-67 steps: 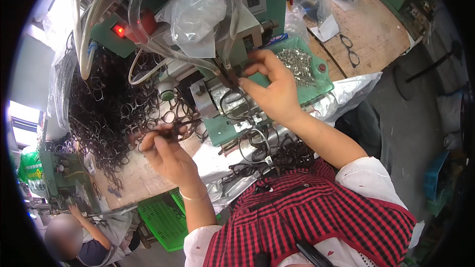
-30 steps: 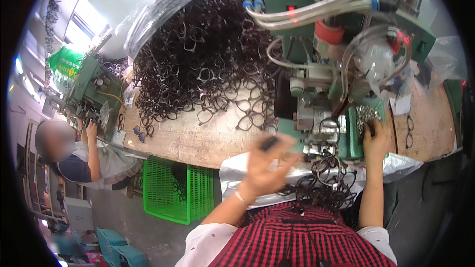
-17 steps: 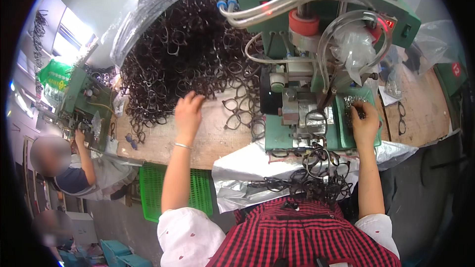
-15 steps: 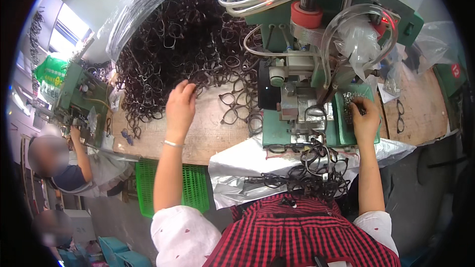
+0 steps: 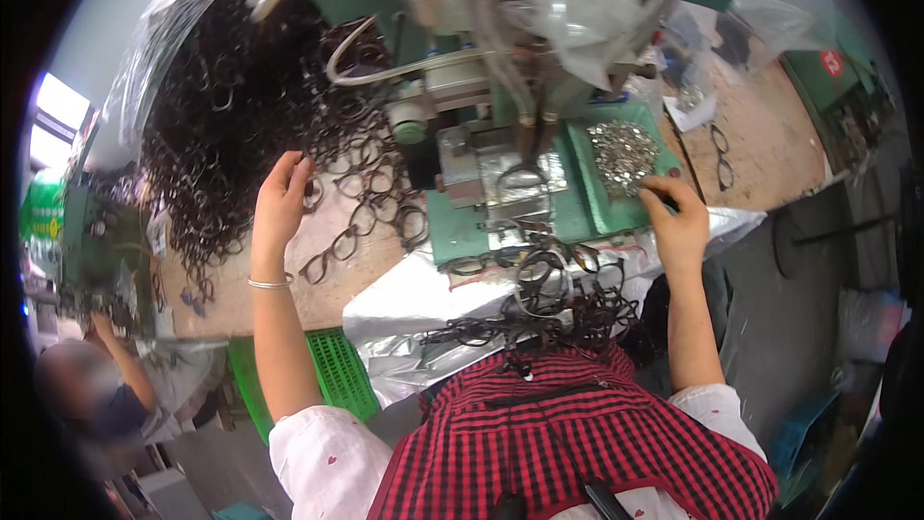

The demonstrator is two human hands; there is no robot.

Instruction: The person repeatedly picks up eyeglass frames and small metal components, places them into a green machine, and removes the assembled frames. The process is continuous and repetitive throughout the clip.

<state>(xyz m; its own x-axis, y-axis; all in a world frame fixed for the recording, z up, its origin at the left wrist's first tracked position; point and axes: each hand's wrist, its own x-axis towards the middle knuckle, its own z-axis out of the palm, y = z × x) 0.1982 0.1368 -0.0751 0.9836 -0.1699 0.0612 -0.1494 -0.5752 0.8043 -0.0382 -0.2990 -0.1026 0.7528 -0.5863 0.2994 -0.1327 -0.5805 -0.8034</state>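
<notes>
A person's left hand [image 5: 280, 200] reaches over a wooden workbench [image 5: 226, 303] beside a heap of dark eyeglass frames [image 5: 236, 87], fingers curled; the right hand [image 5: 680, 233] narrows thumb and forefinger at the near right of a green tray [image 5: 616, 220] holding small metal pieces [image 5: 621, 156] (whether either hand grips anything, one cannot tell). More frames [image 5: 582, 316] lie tangled on silvery sheeting [image 5: 395, 313] at the near edge.

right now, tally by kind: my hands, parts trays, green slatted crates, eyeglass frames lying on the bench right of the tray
Your hands, left hand and right hand: 2
Green parts tray: 1
Green slatted crate: 1
Eyeglass frame right of the tray: 1
Total: 5
</notes>
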